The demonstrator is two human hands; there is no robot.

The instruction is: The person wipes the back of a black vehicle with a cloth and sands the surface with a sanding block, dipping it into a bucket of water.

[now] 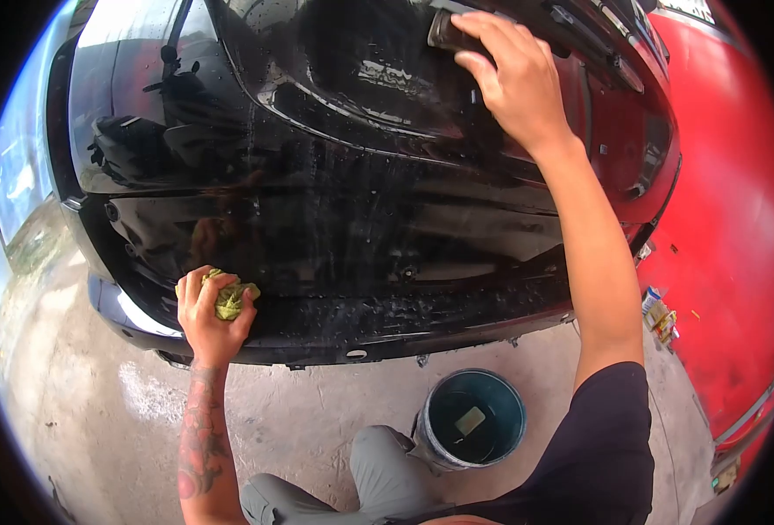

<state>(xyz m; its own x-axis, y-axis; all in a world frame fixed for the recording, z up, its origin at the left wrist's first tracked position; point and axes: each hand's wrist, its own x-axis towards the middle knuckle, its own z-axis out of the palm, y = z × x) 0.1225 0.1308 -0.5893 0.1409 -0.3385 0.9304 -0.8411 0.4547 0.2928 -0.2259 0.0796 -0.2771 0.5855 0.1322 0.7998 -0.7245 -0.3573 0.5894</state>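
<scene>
A wet, glossy black car body [343,223] fills the upper middle of the view, with droplets and whitish streaks on it. Low on its left side, my left hand [212,317] is wrapped round a crumpled yellow-green cloth [232,300], near the bumper edge. Further up on the right, my right hand [518,83] grips a small dark block [442,31] between thumb and fingers, against the upper panel. The fingertips rest on the block's right part; its underside is hidden.
Below the bumper, a dark bucket [428,437] of water stands on the concrete floor [308,411], a pale rectangular piece inside. To the right is a red car [724,175], with small containers [658,317] on the floor beside it. My knees are left of the bucket.
</scene>
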